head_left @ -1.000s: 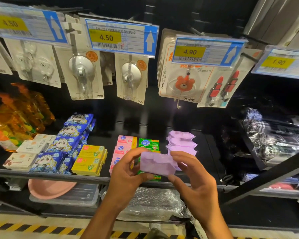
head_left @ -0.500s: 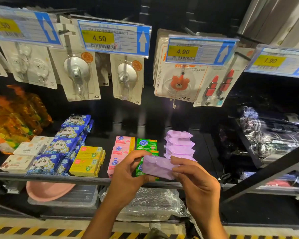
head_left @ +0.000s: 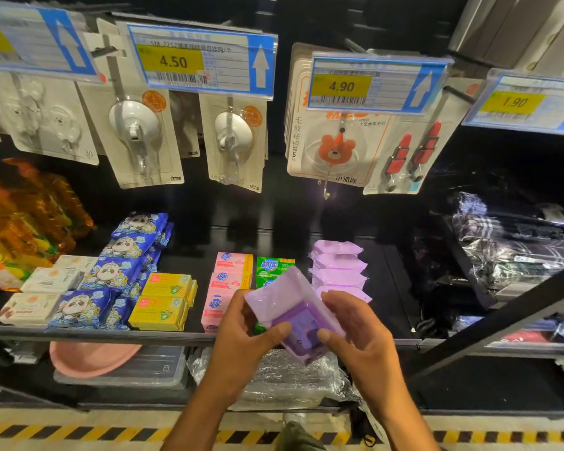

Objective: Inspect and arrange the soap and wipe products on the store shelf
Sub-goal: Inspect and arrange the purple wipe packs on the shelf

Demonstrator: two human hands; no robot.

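- Both hands are up at the shelf's near edge; left hand (head_left: 241, 335) and right hand (head_left: 358, 333) each grip the purple pack (head_left: 287, 297), thumbs pressed on its near face, fingers curled behind it; neither hand is free
- purple pack is tilted, far end up and leaning left; held in the air just near of the shelf (head_left: 111, 333), not resting on it; a darker block shows through the film wrapper; label too blurred to read
- purple stack (head_left: 339, 266) of like packs lies just far-right of the held one, overlapped in a row running far; green boxes (head_left: 275, 264) just left of it, partly hidden by the pack; pink boxes (head_left: 230, 271) left again; yellow boxes (head_left: 163, 301), blue wipe packs (head_left: 124, 252) and white boxes (head_left: 36, 294) further left
- step, as judged: inspecting; return to the row not yet done
- risk: film looks slick and the thumbs sit at the near end only; turning the pack could let it slip and drop to the floor (head_left: 79, 418)
- risk: purple stack looks loose; pushing the pack in at its near end could shove the row far or fan it sideways
- risk: left hand is close to the nearest pink and green boxes by the shelf lip; a knock could tip one off
- risk: a hard squeeze could crease the soft wrapper
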